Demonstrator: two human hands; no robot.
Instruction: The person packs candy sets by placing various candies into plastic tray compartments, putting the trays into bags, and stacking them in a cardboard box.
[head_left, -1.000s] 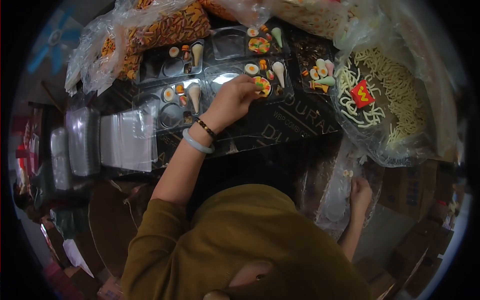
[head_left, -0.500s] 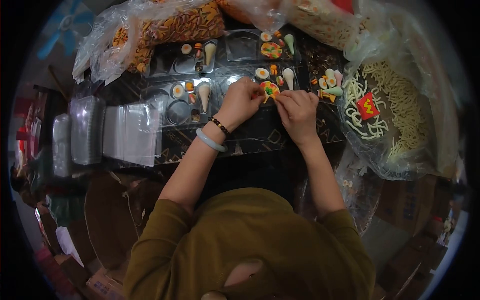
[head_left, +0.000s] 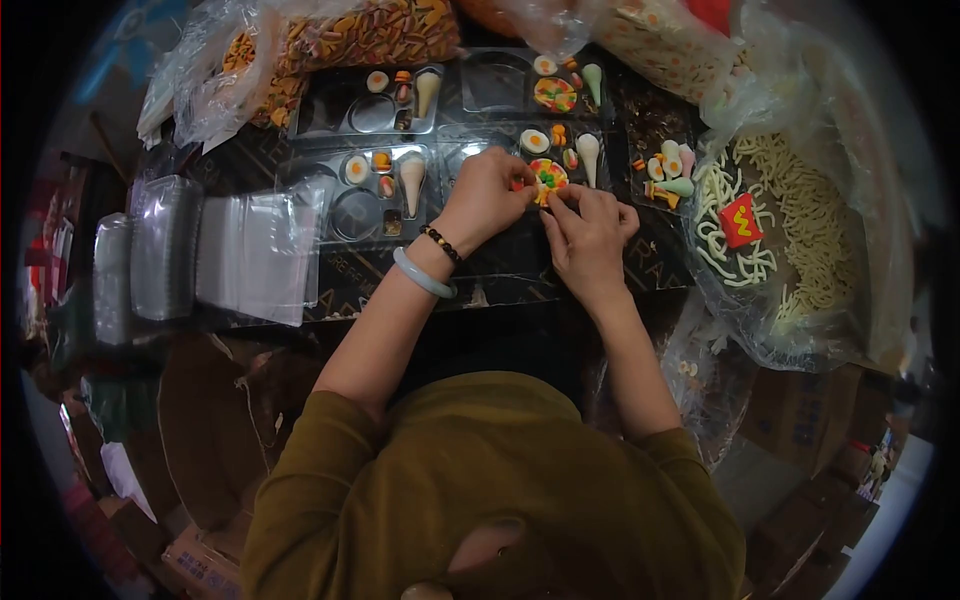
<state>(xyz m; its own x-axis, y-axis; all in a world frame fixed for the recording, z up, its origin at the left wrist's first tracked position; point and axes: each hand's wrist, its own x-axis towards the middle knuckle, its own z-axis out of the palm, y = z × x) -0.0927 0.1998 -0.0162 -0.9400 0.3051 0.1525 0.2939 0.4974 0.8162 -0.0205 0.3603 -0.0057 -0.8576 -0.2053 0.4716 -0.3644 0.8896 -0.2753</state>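
My left hand (head_left: pixel 492 192), with a beaded bracelet and a pale bangle on its wrist, pinches at the left edge of a round pizza-like candy (head_left: pixel 548 174). My right hand (head_left: pixel 592 232) is closed at the candy's lower edge, where a small yellow piece (head_left: pixel 543 194) shows between the fingertips. The candy is over the middle clear tray (head_left: pixel 470 150). An egg-like candy (head_left: pixel 534 141), small orange pieces and a white cone-shaped candy (head_left: pixel 588 158) lie close by. What exactly each fingertip grips is partly hidden.
More part-filled trays (head_left: pixel 357 215) stand left and behind. Stacked clear covers (head_left: pixel 165 250) are at the left. At the right lies an open bag of pale noodle-like strips (head_left: pixel 800 220) with a red packet (head_left: pixel 740 221). Bags of candy (head_left: pixel 370 35) line the back.
The view has shifted slightly. My right hand has moved a little down from the round candy's edge, and its fingers have changed pose. My left hand stays beside the candy.
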